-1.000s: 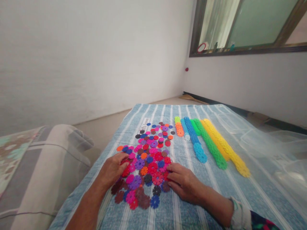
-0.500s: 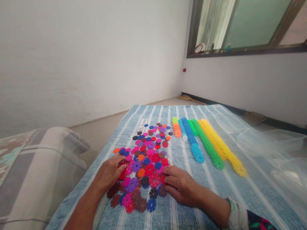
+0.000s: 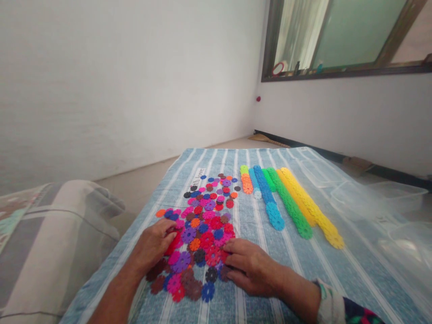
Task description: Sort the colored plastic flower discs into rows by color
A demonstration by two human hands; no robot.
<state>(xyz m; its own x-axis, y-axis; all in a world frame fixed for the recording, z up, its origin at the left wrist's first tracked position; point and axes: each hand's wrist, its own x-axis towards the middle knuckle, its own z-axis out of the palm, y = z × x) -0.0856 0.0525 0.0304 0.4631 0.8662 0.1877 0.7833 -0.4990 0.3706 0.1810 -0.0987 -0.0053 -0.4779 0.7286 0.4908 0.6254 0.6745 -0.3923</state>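
Observation:
A loose heap of flower-edged plastic snowflake discs (image 3: 207, 240) in pink, red, purple, blue, orange, brown and black lies on the striped cloth (image 3: 256, 270). My left hand (image 3: 155, 240) is at the heap's left side, thumb and fingers closed around red snowflake discs (image 3: 173, 244). On the heap's right edge, my right hand (image 3: 251, 265) has its fingers curled down onto a red snowflake disc (image 3: 224, 256), partly hidden by the fingertips. Both palms face down, low over the cloth.
Right of the heap lie overlapping rows of discs: yellow (image 3: 313, 209), green (image 3: 290, 204), blue (image 3: 265, 186) and orange (image 3: 247, 183). Clear plastic containers (image 3: 398, 195) stand at the far right. A cloth-covered seat (image 3: 67, 243) is at the left.
The view has shifted slightly, moving everything a little to the left. My right hand has moved slightly nearer to me; my left hand stays at the red discs.

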